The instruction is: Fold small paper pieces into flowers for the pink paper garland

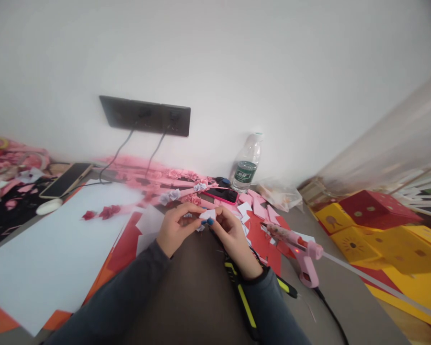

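Observation:
A small piece of white paper is pinched between my two hands, near the middle of the table. My left hand grips its left side, fingers closed. On the other side my right hand has thumb and fingers pressed on the same paper. How the paper is folded cannot be made out. Beneath my right wrist lie black and yellow-green pliers. White paper flowers and pink paper flowers lie just beyond my hands.
A pink glue gun with a lit red light lies at right, its cord trailing forward. A water bottle stands by the wall. Red paper, large white sheets, phones and yellow boxes lie around.

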The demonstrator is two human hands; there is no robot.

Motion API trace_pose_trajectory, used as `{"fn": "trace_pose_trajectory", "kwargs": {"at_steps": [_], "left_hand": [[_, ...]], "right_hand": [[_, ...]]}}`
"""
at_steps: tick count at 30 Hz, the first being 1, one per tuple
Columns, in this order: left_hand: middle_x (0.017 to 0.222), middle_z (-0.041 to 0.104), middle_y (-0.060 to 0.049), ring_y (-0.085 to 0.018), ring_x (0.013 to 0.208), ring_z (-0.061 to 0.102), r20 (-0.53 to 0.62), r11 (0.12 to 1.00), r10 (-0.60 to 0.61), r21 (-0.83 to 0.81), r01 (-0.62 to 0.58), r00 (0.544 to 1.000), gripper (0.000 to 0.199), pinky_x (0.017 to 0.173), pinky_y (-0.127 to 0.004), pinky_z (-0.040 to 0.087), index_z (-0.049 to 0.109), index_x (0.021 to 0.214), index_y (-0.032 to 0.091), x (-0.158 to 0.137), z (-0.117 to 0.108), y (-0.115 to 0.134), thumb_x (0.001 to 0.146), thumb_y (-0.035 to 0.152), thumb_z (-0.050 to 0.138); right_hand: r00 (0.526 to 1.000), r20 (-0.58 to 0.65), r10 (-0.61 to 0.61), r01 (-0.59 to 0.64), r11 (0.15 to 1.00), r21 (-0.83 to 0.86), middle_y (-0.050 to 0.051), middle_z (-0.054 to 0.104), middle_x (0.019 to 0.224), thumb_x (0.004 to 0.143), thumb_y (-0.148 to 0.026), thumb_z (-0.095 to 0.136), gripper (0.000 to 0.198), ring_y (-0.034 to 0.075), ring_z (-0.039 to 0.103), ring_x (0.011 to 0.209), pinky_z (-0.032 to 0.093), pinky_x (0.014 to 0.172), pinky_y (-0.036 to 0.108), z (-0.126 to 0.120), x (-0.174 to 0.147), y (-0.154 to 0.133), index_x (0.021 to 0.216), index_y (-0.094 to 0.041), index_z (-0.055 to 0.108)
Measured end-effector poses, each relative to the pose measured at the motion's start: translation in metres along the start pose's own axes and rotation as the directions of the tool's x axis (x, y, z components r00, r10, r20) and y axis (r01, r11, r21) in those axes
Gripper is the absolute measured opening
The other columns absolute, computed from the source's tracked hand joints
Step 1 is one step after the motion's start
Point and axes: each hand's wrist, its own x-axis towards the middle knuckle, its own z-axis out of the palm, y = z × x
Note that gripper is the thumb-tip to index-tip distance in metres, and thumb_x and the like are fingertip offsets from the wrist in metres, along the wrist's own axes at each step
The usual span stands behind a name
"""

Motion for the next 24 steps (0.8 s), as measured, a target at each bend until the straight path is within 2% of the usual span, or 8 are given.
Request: {"fn": "trace_pose_trajectory", "kwargs": {"at_steps": [7, 14, 24], "left_hand": [[0.083, 0.076, -0.007, -0.02, 0.081, 0.07, -0.049, 0.998, -0.038, -0.045, 0.035, 0.998, 0.009, 0.073, -0.029, 0.059, 0.078, 0.081, 0.018, 0.0012, 0.0008, 0.0012, 0.074, 0.024, 0.076], [0.084, 0.079, -0.005, -0.019, 0.078, 0.072, -0.024, 0.99, -0.114, -0.083, 0.112, 0.993, 0.014, 0.07, -0.028, 0.06, 0.079, 0.087, 0.018, 0.0, 0.0021, 0.0017, 0.073, 0.019, 0.076], [0.076, 0.077, -0.005, -0.019, 0.071, 0.07, -0.043, 0.984, -0.154, -0.098, 0.149, 0.987, 0.012, 0.065, -0.028, 0.059, 0.079, 0.08, 0.018, -0.0005, 0.0039, 0.0029, 0.07, 0.025, 0.077]], "right_hand": [[1.0, -0.003, -0.01, 0.01, 1.0, 0.011, -0.001, 0.051, 0.071, 0.085, -0.051, 0.065, 0.03, 0.016, 0.046, 0.062, 0.037, 0.058, 0.028, 0.0003, -0.0003, 0.0019, 0.087, -0.022, 0.056], [1.0, -0.005, -0.029, 0.029, 0.999, 0.016, -0.001, 0.051, 0.069, 0.086, -0.051, 0.063, 0.031, 0.016, 0.046, 0.062, 0.037, 0.058, 0.029, 0.0007, -0.0007, -0.0007, 0.08, -0.022, 0.055], [0.999, 0.004, -0.047, 0.047, 0.999, 0.012, 0.0, 0.054, 0.07, 0.089, -0.047, 0.061, 0.029, 0.016, 0.05, 0.064, 0.039, 0.058, 0.028, 0.0012, -0.001, -0.0046, 0.075, -0.022, 0.053]]}}
